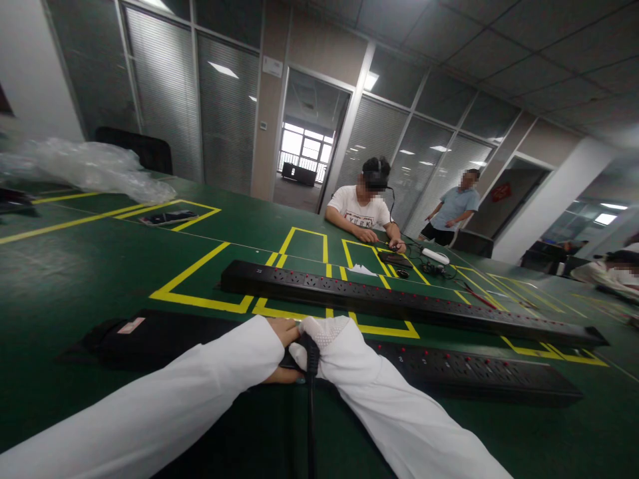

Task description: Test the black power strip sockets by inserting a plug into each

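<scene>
A long black power strip (pixel 479 372) with red switches lies across the near part of the green table, its left part inside a black cover (pixel 164 339). My left hand (pixel 283 332), bare, is wrapped round the strip near its middle. Against it, my right hand (pixel 319 336) in a white dotted glove has its fingers closed at the strip and a black cable (pixel 311 399), which hangs down toward me. The exact grip under the glove is hidden. Farther back, a second black power strip (pixel 349 289) lies roughly parallel to the first.
Yellow tape outlines (pixel 190 303) mark the table (pixel 64 279). A phone (pixel 168 217) and clear plastic wrap (pixel 90 166) lie at the left. Across the table a seated person (pixel 362 206) handles cables beside a white adapter (pixel 435 255); another person (pixel 452 206) stands behind.
</scene>
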Demonstrator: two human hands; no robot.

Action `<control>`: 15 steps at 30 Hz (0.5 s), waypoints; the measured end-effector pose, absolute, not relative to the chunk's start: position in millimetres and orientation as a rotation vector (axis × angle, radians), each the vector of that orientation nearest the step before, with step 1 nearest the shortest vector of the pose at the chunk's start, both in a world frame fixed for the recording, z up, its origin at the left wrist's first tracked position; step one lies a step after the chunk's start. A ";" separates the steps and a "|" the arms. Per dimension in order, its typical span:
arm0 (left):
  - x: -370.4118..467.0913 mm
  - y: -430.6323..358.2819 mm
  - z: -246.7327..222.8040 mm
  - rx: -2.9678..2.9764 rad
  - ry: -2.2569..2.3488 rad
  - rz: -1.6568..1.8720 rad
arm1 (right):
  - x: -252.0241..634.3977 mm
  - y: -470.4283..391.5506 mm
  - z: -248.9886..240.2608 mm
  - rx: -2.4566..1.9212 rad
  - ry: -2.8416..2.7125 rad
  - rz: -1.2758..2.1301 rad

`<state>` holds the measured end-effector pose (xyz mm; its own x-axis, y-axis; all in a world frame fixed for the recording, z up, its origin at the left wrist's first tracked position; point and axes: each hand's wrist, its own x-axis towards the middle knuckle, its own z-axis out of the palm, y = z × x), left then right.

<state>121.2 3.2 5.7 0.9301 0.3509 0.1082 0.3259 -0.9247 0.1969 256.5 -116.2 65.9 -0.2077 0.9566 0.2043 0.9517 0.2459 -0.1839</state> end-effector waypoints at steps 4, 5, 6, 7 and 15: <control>120.7 2.5 7.2 2.887 0.515 0.193 | 256.5 -116.6 66.4 -1.777 -2.247 0.033; 120.6 2.5 7.6 2.885 0.515 0.191 | 256.6 -116.6 66.6 -1.776 -2.245 0.034; 120.5 2.5 7.9 2.886 0.513 0.190 | 256.6 -116.6 66.8 -1.776 -2.243 0.033; 120.5 2.4 8.2 2.887 0.512 0.190 | 256.6 -116.6 67.0 -1.775 -2.240 0.033; 119.4 1.9 10.8 2.886 0.483 0.227 | 255.9 -117.1 66.7 -1.767 -2.231 0.037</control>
<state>119.4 1.9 10.8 0.9346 0.3360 0.1168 0.3042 -0.9252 0.2268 255.9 -117.1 66.7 -0.2024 0.9560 0.2124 0.9483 0.2455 -0.2010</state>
